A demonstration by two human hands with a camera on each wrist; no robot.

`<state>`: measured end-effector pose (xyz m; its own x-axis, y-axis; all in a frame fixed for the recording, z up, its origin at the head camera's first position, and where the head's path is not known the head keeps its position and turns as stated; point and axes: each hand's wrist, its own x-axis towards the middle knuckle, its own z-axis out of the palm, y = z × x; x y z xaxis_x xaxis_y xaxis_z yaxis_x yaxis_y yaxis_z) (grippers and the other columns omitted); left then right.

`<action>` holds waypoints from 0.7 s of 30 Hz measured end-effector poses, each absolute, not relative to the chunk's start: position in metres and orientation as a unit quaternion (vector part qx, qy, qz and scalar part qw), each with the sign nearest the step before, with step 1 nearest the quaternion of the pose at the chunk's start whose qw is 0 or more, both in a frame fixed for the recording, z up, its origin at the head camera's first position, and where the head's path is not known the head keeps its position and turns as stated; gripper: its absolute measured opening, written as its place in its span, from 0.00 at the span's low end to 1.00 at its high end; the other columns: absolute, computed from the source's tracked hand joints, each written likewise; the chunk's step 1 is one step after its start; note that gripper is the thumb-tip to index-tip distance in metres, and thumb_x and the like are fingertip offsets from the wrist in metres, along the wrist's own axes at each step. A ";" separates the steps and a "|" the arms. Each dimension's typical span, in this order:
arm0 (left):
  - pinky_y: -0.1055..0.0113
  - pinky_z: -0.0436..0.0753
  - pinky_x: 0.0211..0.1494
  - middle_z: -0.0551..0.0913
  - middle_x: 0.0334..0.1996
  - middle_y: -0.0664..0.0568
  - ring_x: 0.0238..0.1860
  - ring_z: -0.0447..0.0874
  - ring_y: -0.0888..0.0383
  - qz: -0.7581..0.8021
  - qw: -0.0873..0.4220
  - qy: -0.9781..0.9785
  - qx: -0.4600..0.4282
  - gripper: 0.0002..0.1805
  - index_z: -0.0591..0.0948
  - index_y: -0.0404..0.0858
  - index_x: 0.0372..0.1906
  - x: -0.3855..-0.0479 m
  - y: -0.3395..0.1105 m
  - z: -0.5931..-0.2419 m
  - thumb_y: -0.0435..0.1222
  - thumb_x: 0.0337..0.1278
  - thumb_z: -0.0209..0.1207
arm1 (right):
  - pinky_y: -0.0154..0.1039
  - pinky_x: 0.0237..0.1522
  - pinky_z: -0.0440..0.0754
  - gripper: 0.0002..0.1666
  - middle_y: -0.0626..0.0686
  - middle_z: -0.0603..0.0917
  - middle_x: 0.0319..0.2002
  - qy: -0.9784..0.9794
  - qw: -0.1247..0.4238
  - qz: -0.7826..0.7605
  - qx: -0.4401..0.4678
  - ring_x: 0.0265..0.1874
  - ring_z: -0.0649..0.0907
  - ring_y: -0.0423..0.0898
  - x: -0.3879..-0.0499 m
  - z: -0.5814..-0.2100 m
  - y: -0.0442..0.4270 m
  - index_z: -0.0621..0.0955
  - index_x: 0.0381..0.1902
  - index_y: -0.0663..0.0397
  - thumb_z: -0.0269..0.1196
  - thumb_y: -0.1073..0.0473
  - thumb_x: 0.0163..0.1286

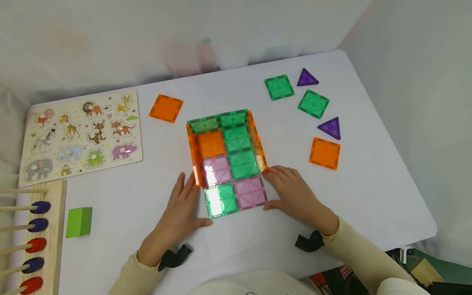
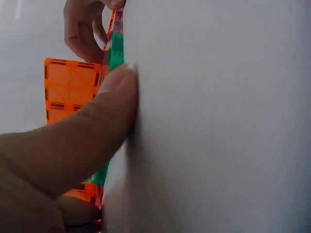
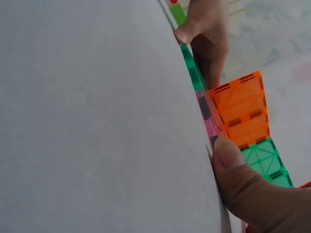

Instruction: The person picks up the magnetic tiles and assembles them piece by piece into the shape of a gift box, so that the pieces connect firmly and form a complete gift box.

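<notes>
A structure of translucent magnetic tiles stands mid-table, its floor of green (image 1: 243,164), pink (image 1: 250,192) and orange tiles. Green tiles (image 1: 234,119) form its upright far wall; orange tiles (image 1: 194,157) stand along the left and right sides. The left hand (image 1: 180,211) lies at the near left, fingertips touching the orange wall's end, thumb by the front green tile's corner (image 1: 223,199). At the right, the other hand (image 1: 295,196) touches the near end of the right wall, its thumb (image 3: 233,160) against the pink tile's edge (image 3: 208,114). Fingers of both hands are extended.
Loose green (image 1: 279,87), orange (image 1: 325,153) and purple triangular tiles (image 1: 330,128) lie at the right. One orange tile (image 1: 166,108) is behind the structure's left. An animal puzzle board (image 1: 81,135), a green block (image 1: 79,222) and a bead frame (image 1: 55,237) occupy the left side.
</notes>
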<state>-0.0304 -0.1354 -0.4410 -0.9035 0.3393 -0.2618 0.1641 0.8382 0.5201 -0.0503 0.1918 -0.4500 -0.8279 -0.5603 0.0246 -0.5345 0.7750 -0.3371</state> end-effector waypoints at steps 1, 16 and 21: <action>0.40 0.53 0.73 0.42 0.78 0.47 0.77 0.29 0.42 0.246 0.170 0.945 0.136 0.69 0.46 0.40 0.77 -0.031 -0.135 -0.441 0.51 0.30 0.77 | 0.51 0.65 0.67 0.55 0.54 0.73 0.64 0.939 0.038 -0.177 -0.292 0.65 0.68 0.52 -0.052 -0.452 0.192 0.69 0.66 0.55 0.72 0.33 0.45; 0.38 0.51 0.73 0.53 0.75 0.40 0.76 0.39 0.38 0.224 0.107 0.955 0.161 0.65 0.56 0.34 0.74 -0.035 -0.136 -0.446 0.55 0.27 0.75 | 0.52 0.63 0.73 0.67 0.56 0.61 0.73 0.899 0.057 -0.291 -0.323 0.63 0.73 0.54 -0.069 -0.455 0.189 0.59 0.74 0.52 0.74 0.38 0.38; 0.37 0.53 0.72 0.57 0.74 0.39 0.76 0.39 0.38 0.235 0.109 0.951 0.168 0.60 0.60 0.33 0.72 -0.035 -0.140 -0.447 0.54 0.31 0.74 | 0.51 0.66 0.70 0.71 0.58 0.62 0.73 0.903 0.084 -0.302 -0.295 0.67 0.70 0.54 -0.067 -0.456 0.192 0.51 0.76 0.58 0.74 0.39 0.42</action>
